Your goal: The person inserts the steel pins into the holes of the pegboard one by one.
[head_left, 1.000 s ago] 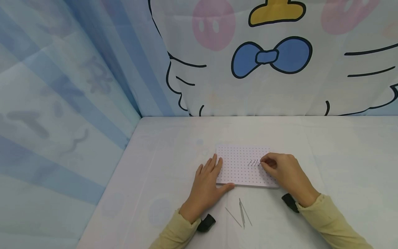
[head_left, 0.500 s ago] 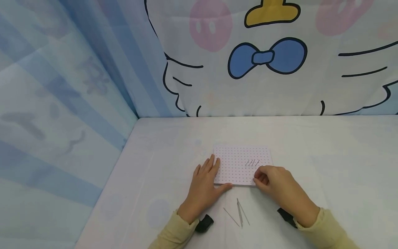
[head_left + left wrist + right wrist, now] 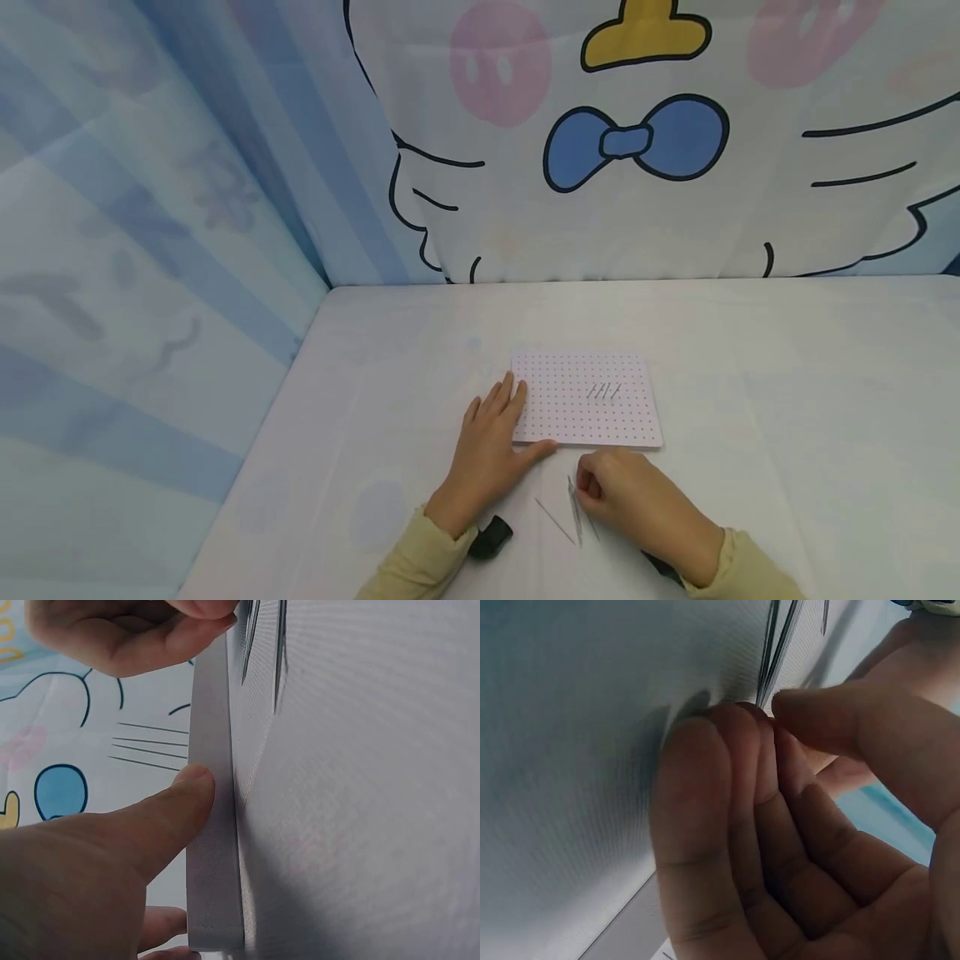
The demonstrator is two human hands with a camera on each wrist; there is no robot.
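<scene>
A white board (image 3: pixel 577 425) with a grid of small holes lies on the table. Several thin metal needles (image 3: pixel 603 391) lean in a short row on its right half. My left hand (image 3: pixel 487 458) rests against the board's left side, fingers straight, with its thumb (image 3: pixel 161 817) on the front edge. In front of the board, my right hand (image 3: pixel 626 492) is low over several loose metal needles (image 3: pixel 555 523). In the right wrist view its fingers (image 3: pixel 694 795) are loosely curled, and a narrow gap shows between thumb and fingertips beside the needle ends. No needle appears lifted.
A white cloth covers the table (image 3: pixel 787 400). A printed curtain (image 3: pixel 637 225) hangs behind it, and another blue-striped cloth (image 3: pixel 150 333) hangs on the left. A black wrist device (image 3: pixel 491 537) is beneath the left wrist.
My right hand has moved from the needle row on the board, down and left to the loose needles. The needle it was touching now stands in the board. My left hand stays in place.
</scene>
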